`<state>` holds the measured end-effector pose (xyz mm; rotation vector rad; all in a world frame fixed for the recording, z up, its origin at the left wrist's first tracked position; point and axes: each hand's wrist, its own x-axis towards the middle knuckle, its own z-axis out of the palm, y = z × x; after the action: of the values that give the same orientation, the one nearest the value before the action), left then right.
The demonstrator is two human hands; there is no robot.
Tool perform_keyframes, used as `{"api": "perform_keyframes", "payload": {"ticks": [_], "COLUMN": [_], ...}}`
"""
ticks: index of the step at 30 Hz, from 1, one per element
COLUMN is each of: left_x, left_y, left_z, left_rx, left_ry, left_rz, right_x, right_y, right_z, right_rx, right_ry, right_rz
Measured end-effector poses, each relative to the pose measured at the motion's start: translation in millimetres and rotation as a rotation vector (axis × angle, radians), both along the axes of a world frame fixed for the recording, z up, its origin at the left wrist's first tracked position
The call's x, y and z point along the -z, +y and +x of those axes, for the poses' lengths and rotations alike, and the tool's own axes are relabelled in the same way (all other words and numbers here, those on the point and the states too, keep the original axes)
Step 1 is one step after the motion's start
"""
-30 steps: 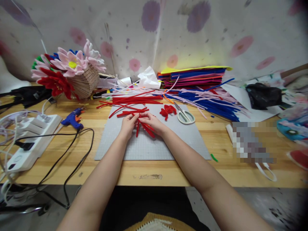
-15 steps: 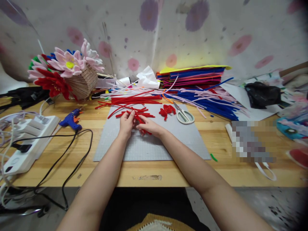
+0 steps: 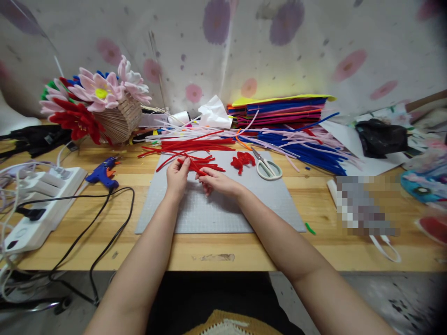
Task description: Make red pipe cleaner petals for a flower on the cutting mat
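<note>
Red stem spans my pinching hands; bent cluster (seemingly done) at their three o'clock, loose stems remaining at twelve

We look through one camera, worn on the person's head. It faces forward and down across the table, quite near: left hand and right hand come around the middle, the flowered backdrop above.

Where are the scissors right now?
In the head camera's view, the scissors lie right of centre, at the far right corner of the grey mat, just right of the curled red bundle and beyond the right hand.
</note>
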<state>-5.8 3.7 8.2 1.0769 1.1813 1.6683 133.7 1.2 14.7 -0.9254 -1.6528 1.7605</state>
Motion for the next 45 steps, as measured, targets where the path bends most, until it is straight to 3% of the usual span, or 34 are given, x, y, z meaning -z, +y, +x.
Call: {"api": "perform_keyframes", "payload": {"ticks": [8,13,15,22,26,30,32,37,45], "left_x": [-8.3,-5.9,-4.2,2.9,1.9,-0.3,0.3,5.7,7.9], "left_y": [0,-6,-9,-7,-4,-5,-5,-3,-1], "left_z": [-9,-6,-3,-2,-7,-10,-10,-11,-11], "left_rx": [0.016,0.384,0.466,0.331,0.228,0.181,0.178,0.157,-0.012], "left_ry": [-0.161,-0.136,-0.087,-0.142,-0.186,-0.222,-0.225,-0.213,-0.159], "left_rz": [-0.015,-0.191,-0.214,-0.169,-0.137,-0.103,-0.108,-0.101,-0.088], "right_x": [-3.4,2.1,3.3,7.6,12.1,15.8,17.0,18.2,15.5], "right_y": [-4,-2,-1,0,2,4,4,2,-1], "right_z": [5,6,7,9,7,4,2,0,-4], "right_rx": [-0.097,-0.127,-0.134,-0.103,0.032,0.241,0.28,0.255,0.183], "right_ry": [0.024,0.131,0.19,0.157,0.152,0.1,0.068,0.043,0.08], "right_rz": [-0.138,-0.244,-0.253,-0.297,-0.311,-0.132,-0.009,0.149,0.117]}}
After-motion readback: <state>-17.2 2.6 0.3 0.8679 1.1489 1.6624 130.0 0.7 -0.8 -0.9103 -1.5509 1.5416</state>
